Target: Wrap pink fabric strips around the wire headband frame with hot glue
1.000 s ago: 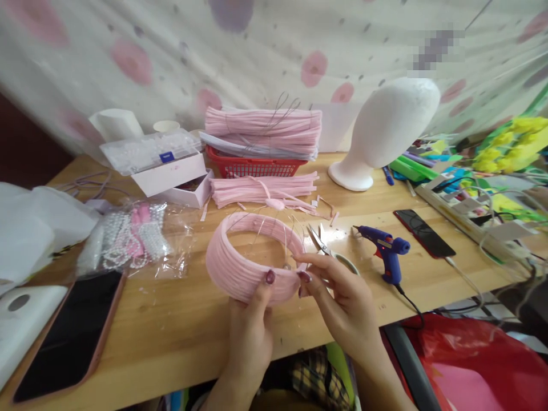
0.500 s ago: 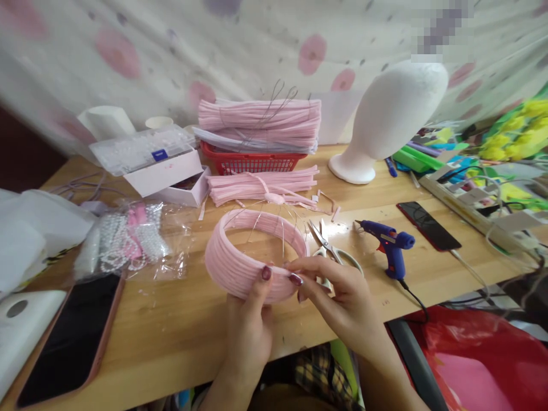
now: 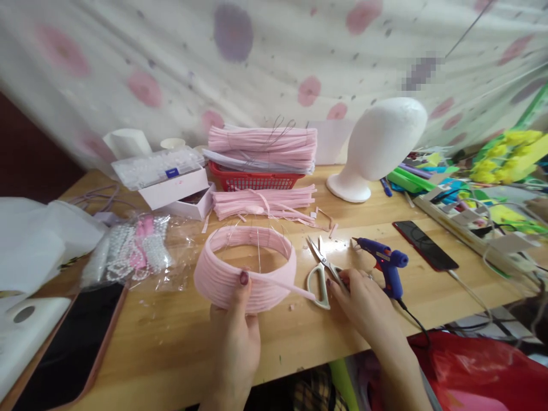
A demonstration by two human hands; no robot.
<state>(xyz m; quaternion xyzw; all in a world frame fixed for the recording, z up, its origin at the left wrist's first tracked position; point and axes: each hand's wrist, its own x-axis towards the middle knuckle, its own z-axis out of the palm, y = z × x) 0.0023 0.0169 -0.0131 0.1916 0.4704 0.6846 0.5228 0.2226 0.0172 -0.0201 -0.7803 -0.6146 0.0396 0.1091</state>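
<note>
My left hand [image 3: 235, 334] is closed on the near wall of a round band of coiled pink chenille stems [image 3: 205, 274], thumb on the outside. Thin wires arch up from the band's rim. A loose end of pink stem [image 3: 299, 291] sticks out from the band to the right, just past my thumb. To the right of it, scissors [image 3: 322, 285] lie on the table with blades slightly apart, pointing away. Around their right handle my right hand [image 3: 368, 305] has its fingers closed; part of that handle is hidden. A blue glue gun [image 3: 387, 262] stands right of the scissors.
Bundled pink stems [image 3: 261, 202] lie behind the band, before a red basket [image 3: 261, 181]. A white foam head [image 3: 381, 142] stands at the back right. Phones [image 3: 426, 245], a power strip [image 3: 458, 228], bagged pearl beads [image 3: 141, 251] and white boxes [image 3: 175, 188] surround the work.
My right hand has let go of the pink stem and moved right to the scissors' handle. The stem's end now hangs free. My left hand still holds the band; the view has tilted up.
</note>
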